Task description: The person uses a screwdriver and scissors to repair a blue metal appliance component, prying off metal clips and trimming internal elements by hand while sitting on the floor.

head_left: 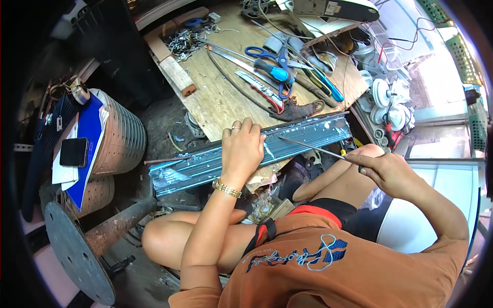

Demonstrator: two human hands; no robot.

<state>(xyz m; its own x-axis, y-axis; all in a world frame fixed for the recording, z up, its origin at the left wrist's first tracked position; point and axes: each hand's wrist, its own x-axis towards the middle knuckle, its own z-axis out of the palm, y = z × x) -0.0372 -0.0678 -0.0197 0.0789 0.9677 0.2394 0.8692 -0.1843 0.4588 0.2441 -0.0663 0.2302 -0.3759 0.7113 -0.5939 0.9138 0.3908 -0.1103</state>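
A long grooved metal strip (303,141), bluish grey with patches of torn film, lies slantwise over the near edge of the wooden bench and past it. My left hand (241,149), with a gold-coloured watch on its wrist, holds the strip near its middle, fingers bent over the far edge. In my right hand (385,172) is a thin metal rod (318,149), closed in the fingers above my right knee. Its tip meets the strip's surface just right of my left hand. The rod's gripped end is hidden in my palm.
On the wooden bench (215,115) lie a red utility knife (259,91), blue-handled scissors (282,61), a blue screwdriver (275,71) and small metal bits (185,43). A perforated drum (120,133) bears a blue folder and a phone (74,152). White spools (382,92) stand right.
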